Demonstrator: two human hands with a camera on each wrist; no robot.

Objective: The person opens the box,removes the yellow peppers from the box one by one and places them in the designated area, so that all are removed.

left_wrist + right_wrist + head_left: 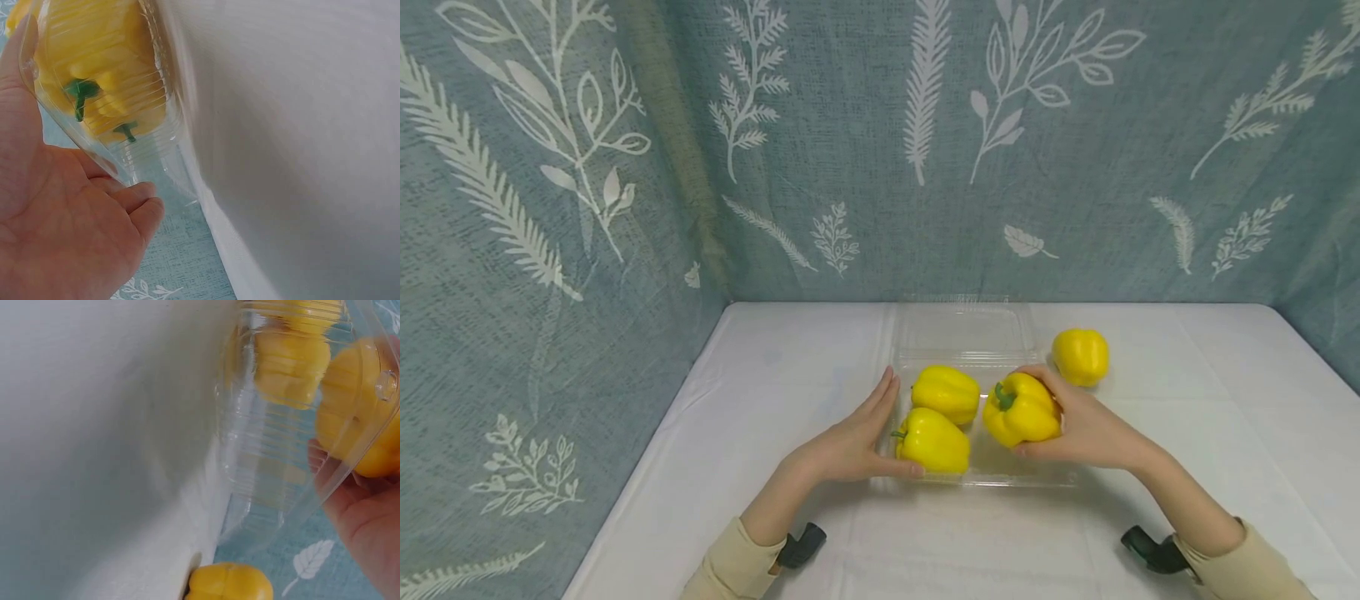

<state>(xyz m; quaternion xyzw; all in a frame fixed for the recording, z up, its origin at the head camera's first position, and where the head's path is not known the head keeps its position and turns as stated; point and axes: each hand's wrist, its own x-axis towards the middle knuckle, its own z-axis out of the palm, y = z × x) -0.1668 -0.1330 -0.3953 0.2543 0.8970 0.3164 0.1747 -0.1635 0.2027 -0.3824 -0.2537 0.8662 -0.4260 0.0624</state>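
Observation:
My right hand (pixel 1090 425) grips a yellow bell pepper (pixel 1021 410), thumb at its near side and fingers at its far side, over the right part of a clear plastic container (pixel 1022 477). The pepper's green stem points left. In the right wrist view, this pepper (pixel 350 406) shows partly through the container's clear wall. At the container's left end, my left hand (pixel 856 437) holds the corner, the thumb along the front and the fingers along the side. Inside lie two yellow bell peppers, a rear one (pixel 946 393) and a front one (pixel 934 442), in the left half.
Another yellow bell pepper (pixel 1081 357) sits on the white table (pixel 1210 400) behind my right hand. The container's clear lid (pixel 962 329) lies folded back toward the rear edge. A blue-green leaf-patterned curtain (pixel 865 150) hangs behind and to the left.

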